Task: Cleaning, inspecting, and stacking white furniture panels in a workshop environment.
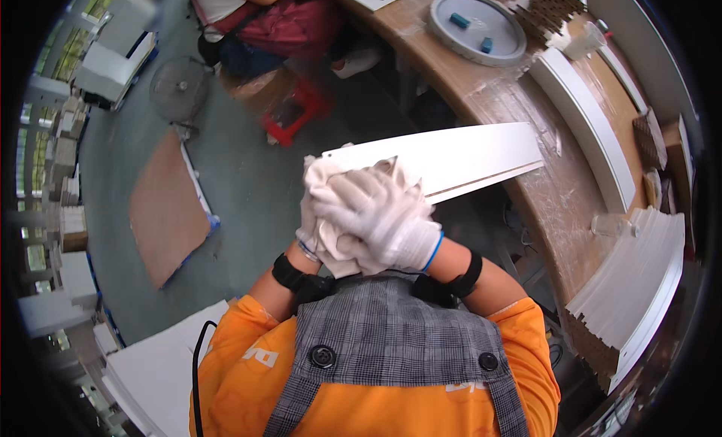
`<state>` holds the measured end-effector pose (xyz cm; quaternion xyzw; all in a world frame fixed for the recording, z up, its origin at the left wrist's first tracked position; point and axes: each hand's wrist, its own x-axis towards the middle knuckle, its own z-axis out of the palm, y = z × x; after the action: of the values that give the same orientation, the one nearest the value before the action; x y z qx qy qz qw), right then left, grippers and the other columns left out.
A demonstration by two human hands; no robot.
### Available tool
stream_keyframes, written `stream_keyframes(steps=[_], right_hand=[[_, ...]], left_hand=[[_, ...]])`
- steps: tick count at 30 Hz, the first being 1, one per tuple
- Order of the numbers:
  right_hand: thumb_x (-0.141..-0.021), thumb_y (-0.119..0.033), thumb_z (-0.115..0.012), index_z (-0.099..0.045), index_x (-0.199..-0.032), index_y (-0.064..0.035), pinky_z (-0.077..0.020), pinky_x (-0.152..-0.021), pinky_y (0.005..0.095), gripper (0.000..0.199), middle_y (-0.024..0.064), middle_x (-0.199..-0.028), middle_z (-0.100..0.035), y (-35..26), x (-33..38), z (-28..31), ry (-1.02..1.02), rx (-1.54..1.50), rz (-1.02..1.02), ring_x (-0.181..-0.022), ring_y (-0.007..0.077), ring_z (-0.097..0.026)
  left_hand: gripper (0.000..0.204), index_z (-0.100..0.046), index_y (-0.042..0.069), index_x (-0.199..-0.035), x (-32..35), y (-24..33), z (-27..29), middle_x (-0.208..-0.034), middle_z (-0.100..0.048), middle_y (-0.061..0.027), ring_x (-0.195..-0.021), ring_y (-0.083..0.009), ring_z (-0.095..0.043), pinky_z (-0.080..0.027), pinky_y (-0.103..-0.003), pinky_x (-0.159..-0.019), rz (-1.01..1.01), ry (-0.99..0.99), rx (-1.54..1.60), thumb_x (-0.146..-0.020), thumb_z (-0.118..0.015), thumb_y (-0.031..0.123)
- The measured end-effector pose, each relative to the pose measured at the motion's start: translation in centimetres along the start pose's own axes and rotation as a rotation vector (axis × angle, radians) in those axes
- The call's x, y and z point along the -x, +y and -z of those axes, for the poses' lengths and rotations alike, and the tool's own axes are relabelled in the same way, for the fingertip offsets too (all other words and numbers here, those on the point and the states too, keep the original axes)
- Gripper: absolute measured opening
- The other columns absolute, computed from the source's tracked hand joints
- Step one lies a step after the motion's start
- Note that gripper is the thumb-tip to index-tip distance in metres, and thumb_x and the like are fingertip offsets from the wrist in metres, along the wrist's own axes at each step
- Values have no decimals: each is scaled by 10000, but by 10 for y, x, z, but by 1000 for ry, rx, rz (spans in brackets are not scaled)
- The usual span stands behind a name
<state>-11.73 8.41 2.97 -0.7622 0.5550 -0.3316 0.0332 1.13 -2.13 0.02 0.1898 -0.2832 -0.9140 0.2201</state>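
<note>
A long white panel [466,155] juts from my hands toward the right, its far end over the edge of the workbench. Both hands wear white gloves and meet at the panel's near end, around a bunched off-white cloth [342,256]. My right hand [383,219] lies over the cloth with its fingers bent and closed on it. On the other side, my left hand [307,226] presses against the same cloth. Most of its fingers are hidden behind the folds and the right hand.
The wrapped workbench [519,121] curves along the right. It bears a round grey lid [481,42] with small blue blocks, a white panel [587,125], and a stack of white strips [632,286]. A seated person [278,23], a red stool [297,110], a fan [179,87] and a brown board [169,211] are beyond.
</note>
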Motion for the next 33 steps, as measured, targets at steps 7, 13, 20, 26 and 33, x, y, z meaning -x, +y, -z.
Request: stream_keyframes(steps=[7, 13, 20, 26, 33], right_hand=[[-700, -200, -728, -589, -1290, -228, -487, -961, 448, 607, 128, -1271, -610, 78, 140, 51, -206, 253, -833, -1165, 316, -597], [-764, -159, -721, -596, -1332, -203, -496, -983, 417, 583, 179, -1242, -627, 126, 292, 173, 307, 667, -1238, -1134, 368, -599], [-895, -337, -626, -609, -1288, -138, -499, -946, 493, 441, 183, -1249, -627, 220, 310, 212, 95, 701, -1400, -1132, 387, -612], [-934, -386, -585, -705, -1110, -60, -535, -899, 553, 390, 213, -1178, -672, 335, 276, 166, 30, 553, -1761, -1132, 409, -642], [-922, -252, -615, -705, -1167, -75, -548, -941, 464, 315, 174, -1271, -662, 372, 286, 142, -87, 457, -1926, -1172, 367, -647]], left_hand=[[570, -419, 13, -1442, -8, -2, 9, -1389, -558, -179, -1253, -342, -580, -506, -480, -1042, 257, 189, 120, -1035, -514, 402], [533, -426, -17, -1427, -13, 3, 24, -1354, -586, -187, -1192, -333, -626, -535, -480, -1004, 213, 188, 25, -1048, -497, 351], [573, -411, -29, -1440, -18, 0, -1, -1366, -571, -208, -1196, -352, -620, -538, -485, -996, 107, 228, -111, -1045, -491, 378], [518, -442, -25, -1410, -9, -9, -19, -1317, -600, -190, -1149, -328, -646, -561, -462, -957, 85, 387, -159, -1054, -482, 348], [538, -454, -44, -1397, 0, -23, -20, -1323, -598, -196, -1149, -335, -645, -561, -459, -956, 56, 468, -133, -1049, -490, 366]])
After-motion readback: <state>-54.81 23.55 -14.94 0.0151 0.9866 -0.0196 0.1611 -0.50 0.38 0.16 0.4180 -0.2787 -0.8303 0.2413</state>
